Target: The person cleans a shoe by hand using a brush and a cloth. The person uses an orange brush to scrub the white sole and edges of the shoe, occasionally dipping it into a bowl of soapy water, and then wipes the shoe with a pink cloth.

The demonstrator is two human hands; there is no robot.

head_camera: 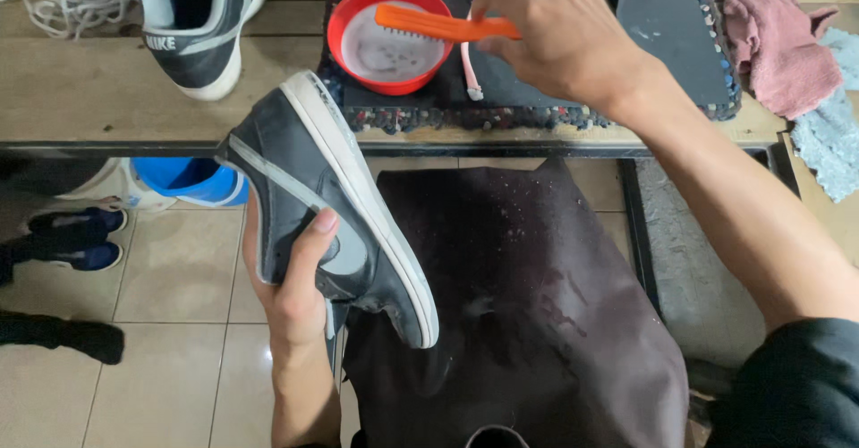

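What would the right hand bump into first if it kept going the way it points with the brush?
Probably the red bowl. The right hand points its orange brush leftward over that bowl, though its height above it is unclear.

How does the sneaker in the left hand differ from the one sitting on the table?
The held sneaker is gripped by the left hand, tilted on its side over the apron, white sole edge facing the camera. The table sneaker rests untouched on the wooden table, its opening facing up and its top cut off by the frame. The right hand holds an orange brush over the red bowl. Both sneakers are dark with grey trim and white soles.
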